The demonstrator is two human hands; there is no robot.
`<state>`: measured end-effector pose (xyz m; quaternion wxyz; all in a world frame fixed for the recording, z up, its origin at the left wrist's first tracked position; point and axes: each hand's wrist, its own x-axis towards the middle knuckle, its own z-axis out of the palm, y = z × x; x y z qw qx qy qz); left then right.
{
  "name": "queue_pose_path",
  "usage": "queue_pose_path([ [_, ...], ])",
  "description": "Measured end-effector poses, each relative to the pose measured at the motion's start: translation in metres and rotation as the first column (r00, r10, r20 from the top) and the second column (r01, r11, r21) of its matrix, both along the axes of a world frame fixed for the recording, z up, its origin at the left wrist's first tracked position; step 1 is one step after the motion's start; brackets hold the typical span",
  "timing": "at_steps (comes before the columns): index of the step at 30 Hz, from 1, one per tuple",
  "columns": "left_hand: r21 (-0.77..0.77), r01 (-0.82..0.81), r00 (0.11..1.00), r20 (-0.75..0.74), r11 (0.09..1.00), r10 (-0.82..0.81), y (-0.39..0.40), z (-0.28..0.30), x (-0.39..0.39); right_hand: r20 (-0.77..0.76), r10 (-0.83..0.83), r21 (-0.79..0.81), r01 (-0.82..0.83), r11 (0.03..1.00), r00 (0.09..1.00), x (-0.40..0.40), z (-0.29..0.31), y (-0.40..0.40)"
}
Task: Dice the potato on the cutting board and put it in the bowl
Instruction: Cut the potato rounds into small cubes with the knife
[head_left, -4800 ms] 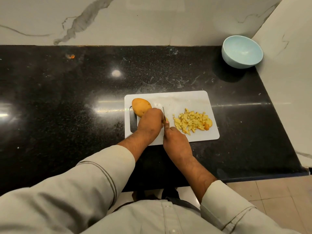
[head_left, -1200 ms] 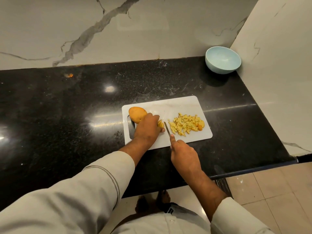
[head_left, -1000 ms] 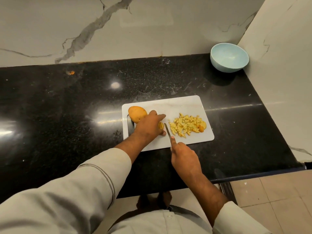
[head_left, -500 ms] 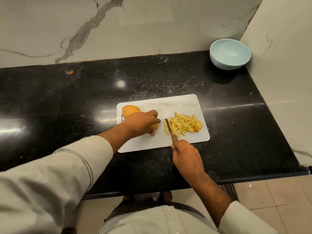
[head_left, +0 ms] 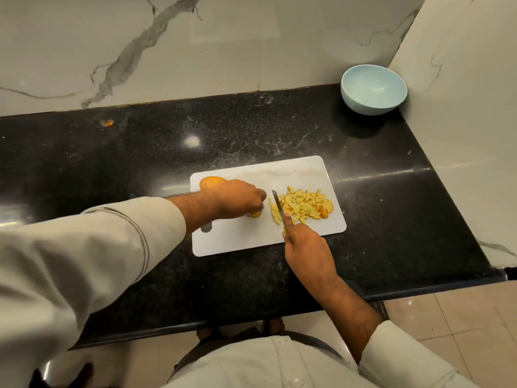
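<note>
We see a white cutting board (head_left: 251,242) on a black speckled counter (head_left: 112,163), pale yellow potato pieces (head_left: 302,205), an orange-brown potato (head_left: 211,182), a light blue bowl (head_left: 373,89), white marble wall (head_left: 223,46) with grey veins, and beige sleeves (head_left: 84,247).

- The countertop (head_left: 307,130) is polished black speckled stone, glossy enough to mirror the lights.
- The wall (head_left: 223,46) behind is smooth white marble with grey veins.
- A smooth, matt white cutting board (head_left: 251,239) looks like plastic.
- The knife (head_left: 277,203) blade is bright metal.
- The pale blue bowl (head_left: 373,89) has a smooth, satin finish.
- Sleeves (head_left: 84,261) are matt beige cloth.
</note>
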<state>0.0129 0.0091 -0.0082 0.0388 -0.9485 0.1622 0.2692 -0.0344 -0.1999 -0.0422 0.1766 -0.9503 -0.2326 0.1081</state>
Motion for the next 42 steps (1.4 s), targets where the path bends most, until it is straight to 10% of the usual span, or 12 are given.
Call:
queue_pose_path([
  [5, -0.137, -0.216, 0.956, 0.171, 0.967, 0.238, -0.016, -0.014, -0.025, -0.031, -0.006, 0.022, 0.007, 1.0, 0.999, 0.002, -0.002, 0.005],
  [13, -0.581, -0.643, 0.519, 0.147, 0.498, 0.842, -0.043, -0.045, -0.056, -0.027, 0.081, -0.091, -0.083, 0.992, 0.996, -0.002, -0.009, 0.017],
  [29, -0.448, -0.489, 0.699, 0.313, 0.749, 0.643, -0.038, -0.052, -0.067, 0.007, 0.078, -0.101, -0.077, 0.992, 0.997, -0.014, -0.015, 0.022],
  [42, -0.455, -0.503, 0.688, 0.304, 0.735, 0.659, -0.039, -0.051, -0.063, 0.037, 0.063, -0.031, -0.062, 0.998, 0.997, -0.022, -0.006, 0.025],
])
